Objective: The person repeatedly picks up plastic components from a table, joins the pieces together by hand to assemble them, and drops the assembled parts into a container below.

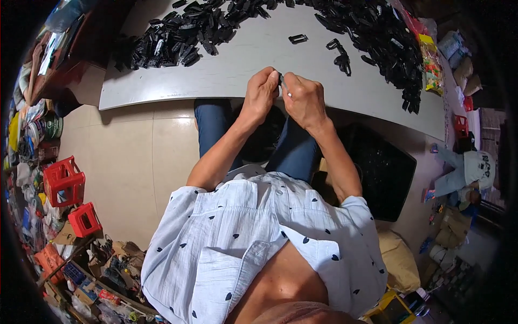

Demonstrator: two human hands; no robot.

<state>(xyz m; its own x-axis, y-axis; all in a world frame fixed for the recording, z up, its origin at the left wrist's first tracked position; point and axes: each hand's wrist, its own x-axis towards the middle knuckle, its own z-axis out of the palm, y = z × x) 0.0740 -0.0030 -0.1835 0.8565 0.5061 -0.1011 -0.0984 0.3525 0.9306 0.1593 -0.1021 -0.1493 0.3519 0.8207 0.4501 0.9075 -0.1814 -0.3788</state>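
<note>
Black and small, a piece (280,80) is pinched in the left hand (261,93), the right hand (305,100) beside it grips a pale thing (290,95), and far right of both sits a bright bag (431,63), insides unclear.

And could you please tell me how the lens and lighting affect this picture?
In the head view, fisheye distortion bows the front edge of the white table and tilts the red stools; the black plastic parts there merge into dark heaps with small glints, and the dark piece between left hand and right hand is too small to identify.
</note>
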